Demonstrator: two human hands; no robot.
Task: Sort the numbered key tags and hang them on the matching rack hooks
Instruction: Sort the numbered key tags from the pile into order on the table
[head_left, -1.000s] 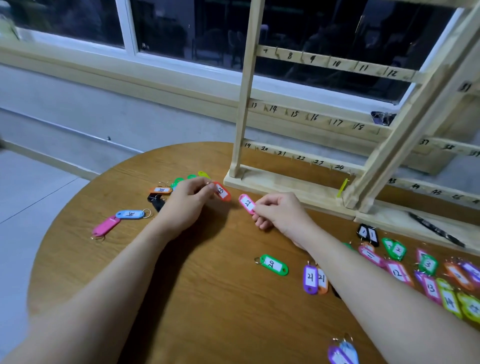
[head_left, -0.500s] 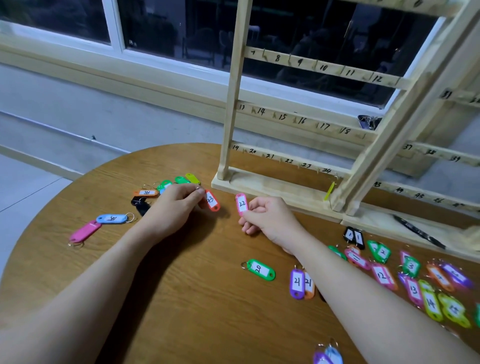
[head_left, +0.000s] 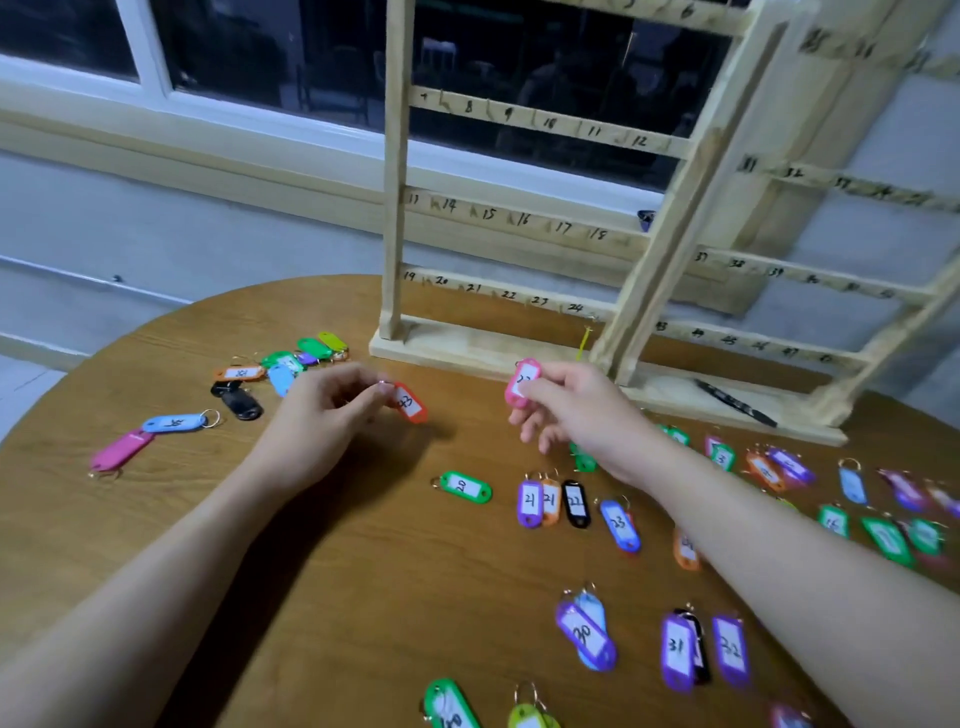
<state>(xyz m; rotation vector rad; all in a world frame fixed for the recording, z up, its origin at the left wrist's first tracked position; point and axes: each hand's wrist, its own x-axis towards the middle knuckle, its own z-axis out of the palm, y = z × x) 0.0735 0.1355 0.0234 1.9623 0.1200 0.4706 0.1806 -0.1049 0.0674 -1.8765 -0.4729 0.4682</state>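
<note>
Watching the head cam. Left hand (head_left: 322, 410) pinches the ring end of an orange-red key tag (head_left: 410, 402), label reads roughly 33; tag sits low, at or just above the round wooden table (head_left: 322, 545), can't tell if it touches. Right hand (head_left: 566, 410) has fingers curled round a pink key tag (head_left: 523, 384), held upright and lifted off the table, just in front of the base of the wooden key rack (head_left: 519, 208); I read its label as 22, partly covered by the thumb.

Rack stands at the far edge of the table, rails numbered 7–12, 13–18, 19–24; a second numbered rack section (head_left: 831, 270) leans off to its right. No tags on the hooks I can see.

Unsorted cluster of tags (head_left: 280, 364) far left, with a blue tag (head_left: 176, 422) and a magenta tag (head_left: 122, 449) nearer the edge. Laid out in front of me: green tag marked 20 (head_left: 464, 487), purple 21 (head_left: 530, 501), orange 21 (head_left: 550, 500), black 22 (head_left: 575, 502), blue 23 (head_left: 620, 524). More tags to the right are blurred. Black pen (head_left: 735, 402) lies on the rack base.
</note>
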